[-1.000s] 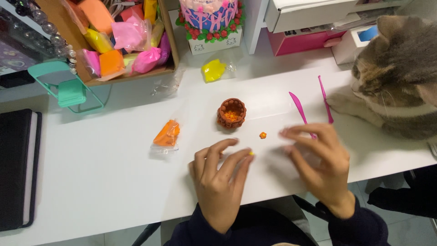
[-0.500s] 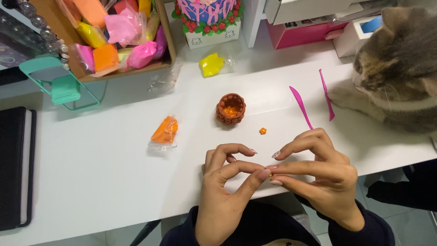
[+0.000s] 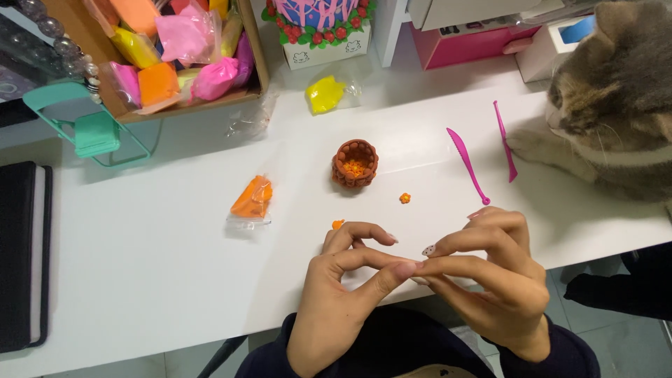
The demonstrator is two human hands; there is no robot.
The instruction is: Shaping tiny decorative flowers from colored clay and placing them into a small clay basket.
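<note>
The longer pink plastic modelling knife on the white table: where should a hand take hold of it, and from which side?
Probably at the narrow handle end of the longer pink plastic modelling knife, nearest the right hand. It lies flat and slanted, broad blade end pointing away, so a pinch from above across its thin sides suits it. The second pink tool and the cat's paw lie apart from it on its right.

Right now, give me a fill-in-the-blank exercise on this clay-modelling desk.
1. The left hand and right hand meet at their ____.
2. The small brown clay basket holds ____ bits.
3. Two ____ modelling tools lie near the cat.
4. The orange clay packet lies to the ____ of the basket.

Missing words: fingertips; orange; pink; left
</note>
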